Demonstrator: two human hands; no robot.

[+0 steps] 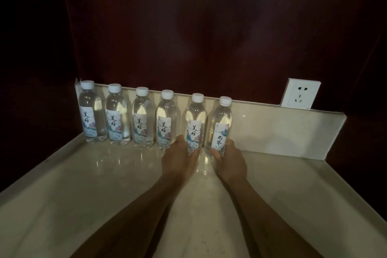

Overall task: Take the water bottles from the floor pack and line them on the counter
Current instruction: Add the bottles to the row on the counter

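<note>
Six clear plastic water bottles with white screw caps (142,119) standing in a row at the back of the shiny cream stone table (83,184), close to its low back wall. Left hand (178,158) low on the fifth bottle (193,123), fingers (195,151) wrapped round its bottom. Right hand (229,158) low on the sixth bottle (219,125), fingers clamped on it too. Full of water, so probably heavy for their size, smooth, maybe slippery, a bit squashy; best held round the middle. Labels read 美好; last one seems to read 无界. White wall socket (300,94) at the right.
</note>
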